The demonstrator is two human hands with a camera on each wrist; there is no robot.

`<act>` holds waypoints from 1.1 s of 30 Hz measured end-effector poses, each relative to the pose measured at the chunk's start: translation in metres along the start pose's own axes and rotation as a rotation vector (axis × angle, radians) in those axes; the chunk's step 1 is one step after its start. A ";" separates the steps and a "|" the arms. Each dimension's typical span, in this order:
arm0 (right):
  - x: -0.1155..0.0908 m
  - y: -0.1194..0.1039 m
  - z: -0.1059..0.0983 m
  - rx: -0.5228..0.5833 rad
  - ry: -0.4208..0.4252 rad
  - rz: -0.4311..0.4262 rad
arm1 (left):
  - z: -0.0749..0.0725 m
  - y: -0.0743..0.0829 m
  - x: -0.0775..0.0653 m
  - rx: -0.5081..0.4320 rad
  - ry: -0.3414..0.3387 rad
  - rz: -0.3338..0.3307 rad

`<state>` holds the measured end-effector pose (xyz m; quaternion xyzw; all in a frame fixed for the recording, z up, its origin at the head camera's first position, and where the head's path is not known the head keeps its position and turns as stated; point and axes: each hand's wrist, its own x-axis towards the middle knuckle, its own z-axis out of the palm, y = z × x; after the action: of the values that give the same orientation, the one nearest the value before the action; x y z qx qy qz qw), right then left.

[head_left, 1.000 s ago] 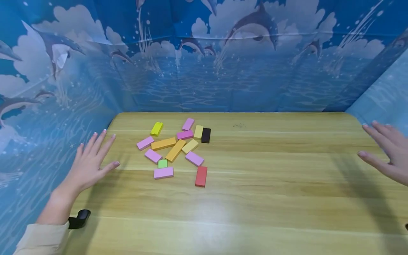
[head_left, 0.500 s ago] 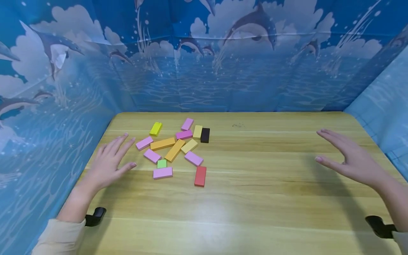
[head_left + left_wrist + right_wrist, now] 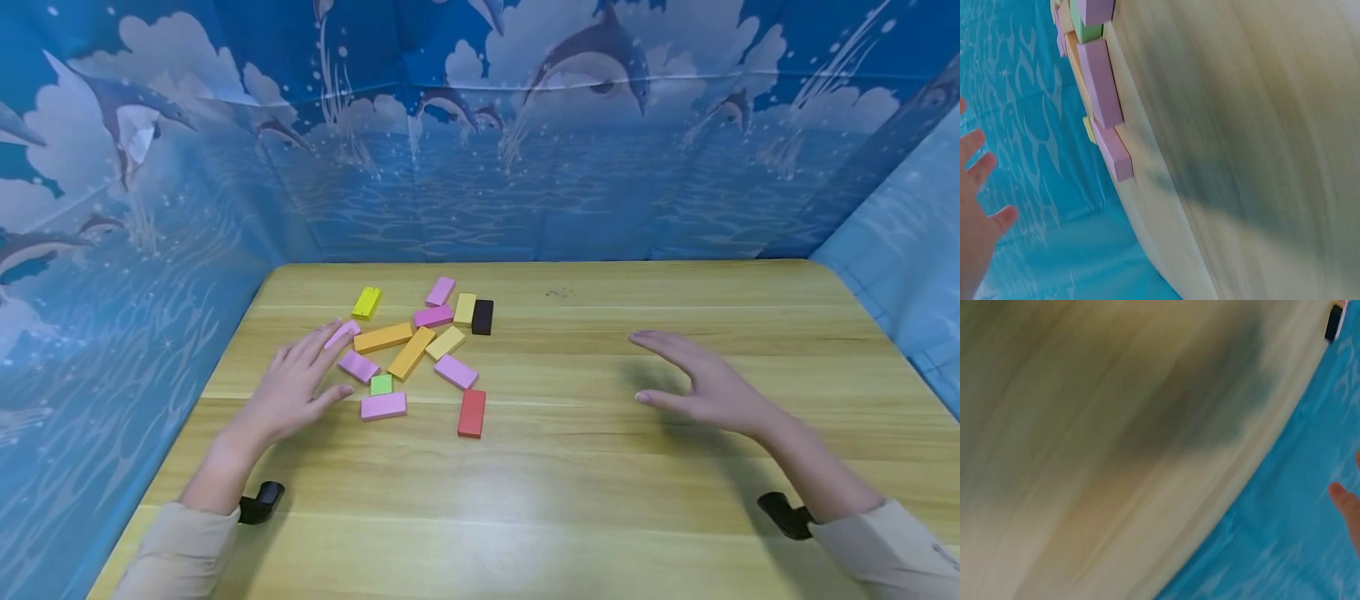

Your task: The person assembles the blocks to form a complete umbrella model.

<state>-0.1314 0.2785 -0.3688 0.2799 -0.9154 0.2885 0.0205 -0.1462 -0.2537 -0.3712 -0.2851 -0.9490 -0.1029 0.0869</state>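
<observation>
My left hand (image 3: 296, 387) hovers at the left side of a loose group of coloured blocks, fingers spread and holding nothing. Its fingertips overlap a pink block (image 3: 343, 333) in the head view. Close to its thumb lie another pink block (image 3: 359, 367), a small green block (image 3: 381, 384) and a pink block (image 3: 383, 406) below that. Two orange blocks (image 3: 383, 337) sit mid-group. My right hand (image 3: 697, 383) is over the table to the right, fingers extended and nothing in it. Nearest to it are a red block (image 3: 472, 414) and a black block (image 3: 482, 317).
A bright yellow block (image 3: 367, 303), cream blocks (image 3: 446, 343), a magenta block (image 3: 433, 317) and more pink blocks (image 3: 456, 372) complete the group. The wooden table (image 3: 570, 500) is bounded by blue dolphin-print cloth (image 3: 480, 183) at the back and sides.
Both hands have moved inward over the table, the left one rightward to the edge of the blocks, the right one leftward from the far side. The blocks have stayed in place.
</observation>
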 end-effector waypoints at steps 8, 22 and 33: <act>0.020 -0.014 0.034 0.054 -0.073 -0.021 | 0.005 0.008 0.005 -0.026 -0.025 0.015; 0.050 -0.040 0.071 0.146 -0.175 -0.128 | 0.017 0.023 0.023 -0.087 -0.116 0.036; 0.070 -0.061 0.093 0.155 -0.231 -0.153 | 0.026 0.032 0.037 -0.101 -0.120 0.085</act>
<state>-0.1473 0.1517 -0.4013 0.3809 -0.8626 0.3219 -0.0847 -0.1612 -0.2017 -0.3828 -0.3348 -0.9331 -0.1294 0.0198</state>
